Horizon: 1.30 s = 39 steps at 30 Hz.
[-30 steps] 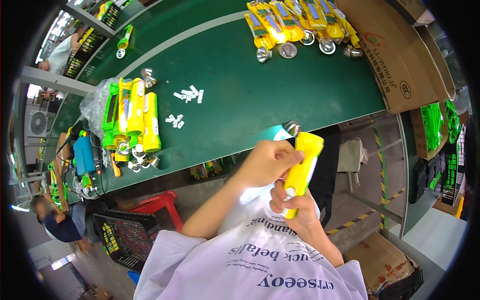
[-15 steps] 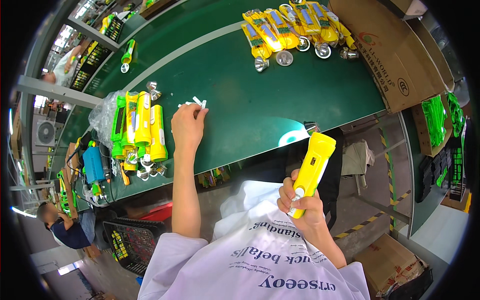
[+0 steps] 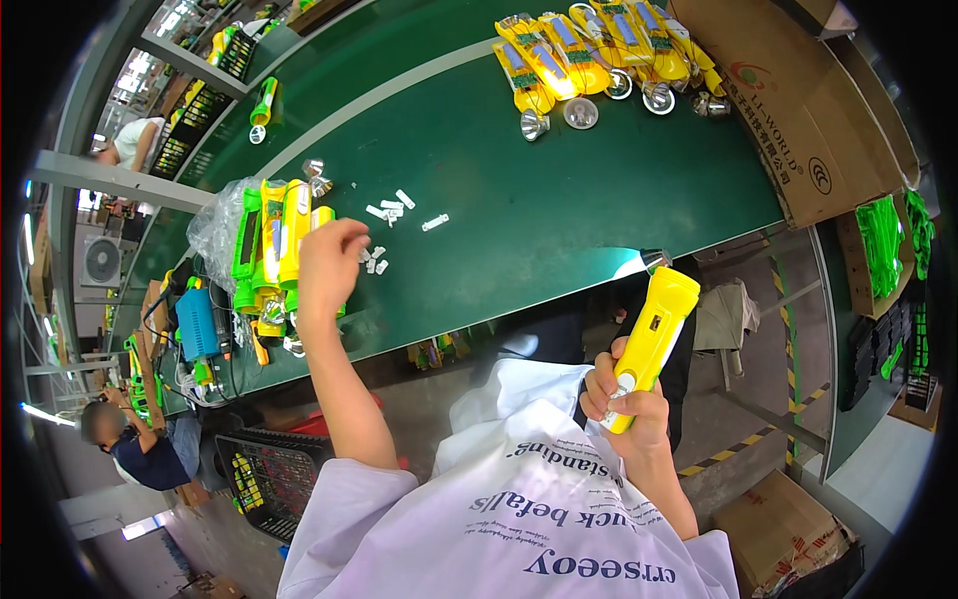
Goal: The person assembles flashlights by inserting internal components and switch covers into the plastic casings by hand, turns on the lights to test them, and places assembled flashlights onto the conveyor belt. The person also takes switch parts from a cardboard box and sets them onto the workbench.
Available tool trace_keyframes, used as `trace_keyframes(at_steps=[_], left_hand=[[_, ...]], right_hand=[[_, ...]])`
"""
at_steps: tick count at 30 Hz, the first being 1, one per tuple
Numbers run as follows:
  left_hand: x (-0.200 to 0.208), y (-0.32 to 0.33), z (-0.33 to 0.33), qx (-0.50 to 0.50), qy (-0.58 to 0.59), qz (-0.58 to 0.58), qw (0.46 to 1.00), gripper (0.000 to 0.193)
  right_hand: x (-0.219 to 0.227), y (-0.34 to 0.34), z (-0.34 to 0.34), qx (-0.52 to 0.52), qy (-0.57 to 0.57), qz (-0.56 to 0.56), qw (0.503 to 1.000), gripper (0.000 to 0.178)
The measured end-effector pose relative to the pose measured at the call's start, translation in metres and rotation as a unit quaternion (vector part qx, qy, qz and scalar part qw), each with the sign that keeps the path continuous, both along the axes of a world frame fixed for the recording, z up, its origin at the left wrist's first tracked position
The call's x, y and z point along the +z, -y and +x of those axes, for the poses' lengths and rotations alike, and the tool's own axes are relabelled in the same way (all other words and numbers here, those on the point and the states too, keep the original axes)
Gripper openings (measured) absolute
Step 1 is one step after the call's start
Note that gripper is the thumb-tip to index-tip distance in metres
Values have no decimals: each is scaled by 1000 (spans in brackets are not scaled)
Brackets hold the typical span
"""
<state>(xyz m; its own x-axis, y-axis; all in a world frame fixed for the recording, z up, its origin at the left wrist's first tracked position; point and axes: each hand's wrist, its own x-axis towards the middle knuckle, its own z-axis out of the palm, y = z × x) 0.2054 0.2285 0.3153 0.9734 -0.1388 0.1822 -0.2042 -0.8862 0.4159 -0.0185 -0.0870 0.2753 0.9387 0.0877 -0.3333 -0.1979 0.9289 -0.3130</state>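
In the head view, a yellow torch [image 3: 671,317] is held clamped in the right hand [image 3: 637,404], in front of the worktop [image 3: 479,220] – a lit reflector [image 3: 654,260] is seen at its far end. The left hand [image 3: 332,262] is held over the torch cluster [image 3: 295,225], near the white pieces [image 3: 377,264] – its fingers are bent, but whether anything is gripped cannot be told. Opened yellow torches [image 3: 549,75] are laid beside a carton [image 3: 788,120].

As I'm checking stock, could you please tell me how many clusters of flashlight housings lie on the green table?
2: a left cluster, partly hidden by the left hand, and a far cluster beside the large cardboard box.
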Motion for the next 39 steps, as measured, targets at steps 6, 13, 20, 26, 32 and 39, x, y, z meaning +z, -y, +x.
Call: trace_keyframes(at_steps=[6,13,20,26,32,39], left_hand=[[-19,5,-10,-46,-25,54,997,8],[-8,43,-23,-13,29,-87,996,5],[4,169,-123,-200,-297,-565,743,8],[7,192,-139,-271,-205,-489,804,6],[10,194,-134,-315,-131,-470,814,7],[13,196,-137,-315,-147,-453,821,9]], right_hand=[[4,-2,0,8,0,-11,1000,53],[5,-1,3,32,2,-24,999,52],[9,-4,2,64,23,-8,998,54],[2,1,-7,123,76,-19,989,53],[5,1,-8,116,86,-38,989,48],[1,1,-11,136,70,-24,988,41]])
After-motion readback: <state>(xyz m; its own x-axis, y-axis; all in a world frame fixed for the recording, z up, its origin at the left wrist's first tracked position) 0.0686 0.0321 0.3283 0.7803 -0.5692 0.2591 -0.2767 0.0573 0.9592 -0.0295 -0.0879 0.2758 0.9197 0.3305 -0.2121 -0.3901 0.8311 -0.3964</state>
